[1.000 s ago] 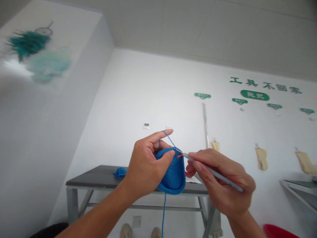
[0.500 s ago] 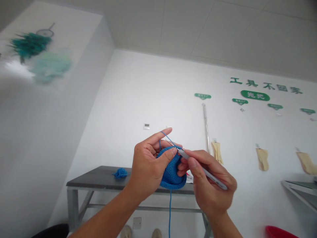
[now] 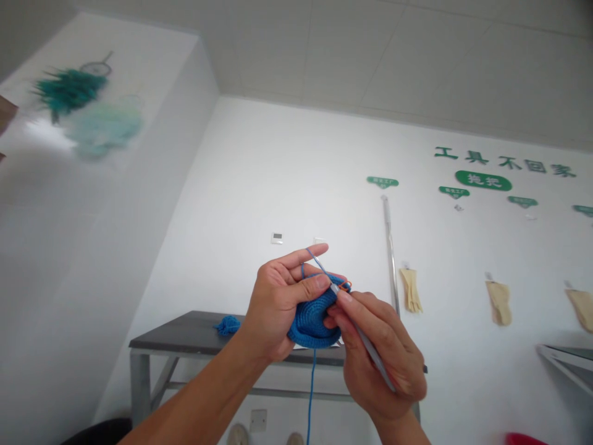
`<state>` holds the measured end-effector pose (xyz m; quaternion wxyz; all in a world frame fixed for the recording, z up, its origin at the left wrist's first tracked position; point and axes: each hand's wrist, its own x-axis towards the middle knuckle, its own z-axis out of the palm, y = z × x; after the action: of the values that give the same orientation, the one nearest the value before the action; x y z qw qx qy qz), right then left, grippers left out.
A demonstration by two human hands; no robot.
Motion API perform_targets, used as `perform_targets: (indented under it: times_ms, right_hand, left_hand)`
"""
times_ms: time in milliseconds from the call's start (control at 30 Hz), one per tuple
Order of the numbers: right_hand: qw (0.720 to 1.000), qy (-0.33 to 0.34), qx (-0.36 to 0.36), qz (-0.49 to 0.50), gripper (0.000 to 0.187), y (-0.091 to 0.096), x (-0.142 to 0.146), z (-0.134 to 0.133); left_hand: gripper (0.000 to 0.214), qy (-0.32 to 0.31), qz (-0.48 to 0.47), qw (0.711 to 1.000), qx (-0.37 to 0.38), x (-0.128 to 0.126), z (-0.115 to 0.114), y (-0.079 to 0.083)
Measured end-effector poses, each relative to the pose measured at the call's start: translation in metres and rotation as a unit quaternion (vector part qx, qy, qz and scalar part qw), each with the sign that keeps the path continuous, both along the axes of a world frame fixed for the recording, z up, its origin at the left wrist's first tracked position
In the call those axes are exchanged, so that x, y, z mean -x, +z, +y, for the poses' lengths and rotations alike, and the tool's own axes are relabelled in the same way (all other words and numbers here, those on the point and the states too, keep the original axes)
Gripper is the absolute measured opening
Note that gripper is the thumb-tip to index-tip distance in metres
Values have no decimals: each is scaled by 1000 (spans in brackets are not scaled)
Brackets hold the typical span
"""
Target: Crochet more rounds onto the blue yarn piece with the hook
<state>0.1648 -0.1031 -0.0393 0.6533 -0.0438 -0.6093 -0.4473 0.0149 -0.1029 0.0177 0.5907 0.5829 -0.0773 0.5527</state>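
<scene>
My left hand (image 3: 278,303) pinches a round blue crocheted piece (image 3: 311,316) between thumb and fingers, held up in front of me. Blue yarn (image 3: 311,386) loops over my raised index finger and hangs straight down below the piece. My right hand (image 3: 377,352) grips a slim grey crochet hook (image 3: 365,349) like a pen, its tip at the piece's top edge beside a small orange stitch marker (image 3: 344,285). Both hands touch the piece.
A grey metal table (image 3: 185,337) stands against the white wall with a small blue yarn bundle (image 3: 227,324) on it. Beige gloves (image 3: 410,289) and green signs hang on the wall. A teal dreamcatcher (image 3: 69,89) hangs upper left. Another table edge (image 3: 569,361) shows at right.
My right hand has moved left and closer to the piece, swinging the hook more upright. The crocheted piece has tilted so less of its face shows.
</scene>
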Motion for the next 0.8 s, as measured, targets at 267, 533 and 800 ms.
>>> perform_targets:
  times_ms: [267, 533, 800]
  right_hand:
    - [992, 47, 88, -80, 60, 13, -12, -17]
    - [986, 72, 118, -90, 55, 15, -15, -24]
    - [984, 95, 143, -55, 49, 10, -11, -24]
  left_hand:
    - [74, 36, 21, 998, -40, 12, 3, 5]
    - [80, 129, 56, 987, -83, 14, 5, 5]
    - [78, 139, 57, 984, -98, 10, 7, 1]
